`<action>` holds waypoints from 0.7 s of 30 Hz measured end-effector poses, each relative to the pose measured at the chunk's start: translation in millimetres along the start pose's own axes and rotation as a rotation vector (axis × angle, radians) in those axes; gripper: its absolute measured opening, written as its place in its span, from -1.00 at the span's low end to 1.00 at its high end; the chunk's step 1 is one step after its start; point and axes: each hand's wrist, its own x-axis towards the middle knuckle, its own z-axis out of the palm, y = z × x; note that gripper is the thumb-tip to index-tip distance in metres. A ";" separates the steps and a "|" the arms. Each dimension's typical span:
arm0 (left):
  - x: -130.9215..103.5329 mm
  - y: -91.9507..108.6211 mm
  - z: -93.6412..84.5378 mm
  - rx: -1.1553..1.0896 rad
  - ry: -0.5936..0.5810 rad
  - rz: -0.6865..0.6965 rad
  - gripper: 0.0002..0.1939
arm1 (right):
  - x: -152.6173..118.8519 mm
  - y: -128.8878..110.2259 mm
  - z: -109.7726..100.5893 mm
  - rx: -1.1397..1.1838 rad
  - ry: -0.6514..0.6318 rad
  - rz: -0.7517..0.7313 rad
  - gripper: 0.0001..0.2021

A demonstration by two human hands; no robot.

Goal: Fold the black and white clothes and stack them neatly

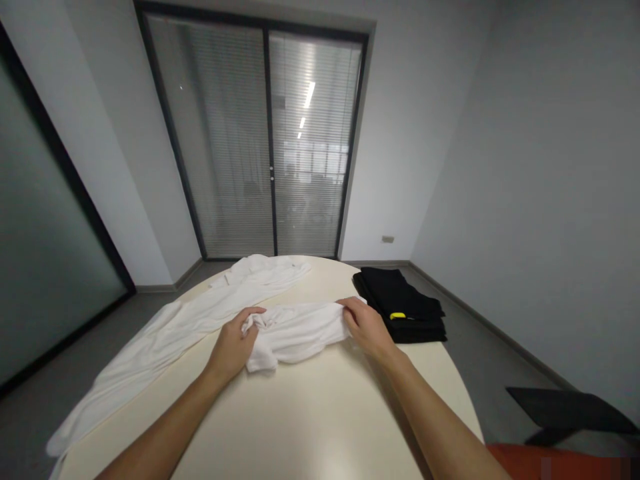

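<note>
A crumpled white cloth [305,330] stretches between my two hands over the pale table [310,420]. My left hand [235,341] is closed on its bunched left end, thumb and fingers gripping the folds. At the cloth's right end, my right hand [364,325] pinches the edge, its fingers curled over the top. The lower left corner of the cloth hangs toward the table top. Just beyond my right hand lies a stack of folded black cloth [400,293] with a small yellow item [397,315] on its near side.
More white cloth [165,340] lies spread along the table's left side, from the far edge to the near left, partly over the rim. A black chair part [570,408] and something red [550,463] are at the lower right. Glass doors [270,147] stand behind.
</note>
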 end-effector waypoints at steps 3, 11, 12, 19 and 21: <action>-2.7 7.3 -10.2 -0.295 -0.166 -0.006 -0.62 | -0.7 -4.0 -18.6 0.081 -0.038 0.042 -0.65; -12.5 3.0 -26.5 -0.799 -0.648 0.039 -0.32 | -4.4 -12.8 -40.6 0.421 -0.616 -0.068 -0.40; -11.7 4.8 -28.6 -0.737 -0.661 0.086 -0.34 | -4.1 -12.7 -37.0 0.376 -0.533 -0.083 -0.49; -6.9 24.5 -28.9 -0.294 -1.001 0.094 -0.33 | -7.9 2.8 -9.6 0.119 -0.488 -0.032 -0.48; -8.8 32.7 -28.3 -0.329 -1.113 0.140 -0.31 | -9.6 4.1 -8.1 0.106 -0.579 0.001 -0.63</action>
